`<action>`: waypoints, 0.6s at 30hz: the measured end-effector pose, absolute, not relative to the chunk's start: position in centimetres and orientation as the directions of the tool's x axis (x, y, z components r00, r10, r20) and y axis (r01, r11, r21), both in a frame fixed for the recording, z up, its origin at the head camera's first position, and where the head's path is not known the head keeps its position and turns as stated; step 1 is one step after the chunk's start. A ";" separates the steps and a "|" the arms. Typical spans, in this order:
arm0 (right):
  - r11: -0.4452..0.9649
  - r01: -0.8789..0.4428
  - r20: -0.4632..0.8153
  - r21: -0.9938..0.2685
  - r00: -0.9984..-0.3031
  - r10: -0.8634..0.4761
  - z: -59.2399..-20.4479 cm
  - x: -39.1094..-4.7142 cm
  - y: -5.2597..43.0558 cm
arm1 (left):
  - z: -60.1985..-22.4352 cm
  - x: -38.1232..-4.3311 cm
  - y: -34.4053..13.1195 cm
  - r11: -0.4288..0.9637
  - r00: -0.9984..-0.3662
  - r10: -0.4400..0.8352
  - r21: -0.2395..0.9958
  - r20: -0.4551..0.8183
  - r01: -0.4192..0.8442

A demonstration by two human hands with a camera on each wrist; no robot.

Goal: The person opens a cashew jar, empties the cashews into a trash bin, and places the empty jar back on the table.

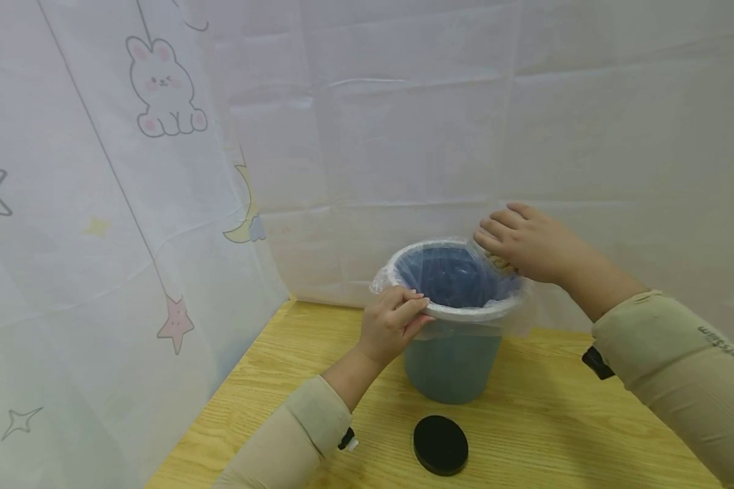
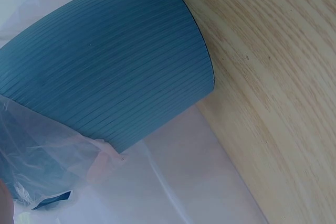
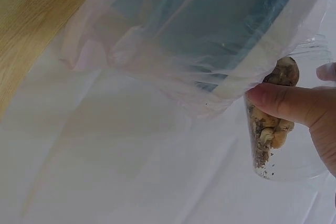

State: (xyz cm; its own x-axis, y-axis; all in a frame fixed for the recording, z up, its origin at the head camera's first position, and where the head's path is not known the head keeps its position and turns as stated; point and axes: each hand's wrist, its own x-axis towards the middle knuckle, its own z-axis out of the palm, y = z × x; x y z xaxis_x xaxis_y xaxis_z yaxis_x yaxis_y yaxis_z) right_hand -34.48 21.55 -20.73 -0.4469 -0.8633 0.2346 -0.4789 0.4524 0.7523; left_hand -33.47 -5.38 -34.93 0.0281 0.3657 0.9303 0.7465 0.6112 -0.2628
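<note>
A blue-green trash bin (image 1: 452, 370) with a white rim stands on the table, lined with a clear plastic bag (image 1: 384, 277) folded over its edge. My left hand (image 1: 393, 322) grips the near-left side of the bag-covered rim. At the far right of the rim, my right hand (image 1: 529, 243) holds a clear jar (image 3: 294, 166), tilted over the bin's mouth. Brownish lumps (image 3: 273, 129) and dark crumbs lie along one side inside the jar, as the right wrist view shows. The head view shows only a little of the jar beneath my right hand.
A round black lid (image 1: 440, 445) lies on the wood-grain table (image 1: 544, 407) in front of the bin. White sheeting (image 1: 404, 136) hangs close behind, and a printed curtain (image 1: 98, 272) borders the left side.
</note>
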 end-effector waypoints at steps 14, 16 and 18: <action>0.423 -0.480 0.256 0.768 -0.376 -0.891 -20.6 -34.5 21.5 | -34.9 -33.4 -5.4 0.616 0.017 0.370 -0.259 0.929 0.744; 0.422 -0.475 0.253 0.772 -0.379 -0.890 -20.6 -34.5 21.5 | -34.9 -33.4 -5.4 0.616 0.019 0.369 -0.260 0.929 0.743; 0.420 -0.470 0.249 0.776 -0.383 -0.890 -20.6 -34.4 21.5 | -34.9 -33.4 -5.4 0.614 0.020 0.370 -0.261 0.929 0.745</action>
State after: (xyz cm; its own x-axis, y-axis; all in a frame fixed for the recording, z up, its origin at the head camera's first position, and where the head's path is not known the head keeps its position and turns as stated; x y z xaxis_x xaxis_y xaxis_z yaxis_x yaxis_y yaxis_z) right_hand -34.44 21.52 -20.61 -0.3827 -0.8896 0.2495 -0.4702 0.4200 0.7762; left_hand -33.43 -5.36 -34.87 0.0202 0.3696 0.9290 0.7447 0.6144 -0.2607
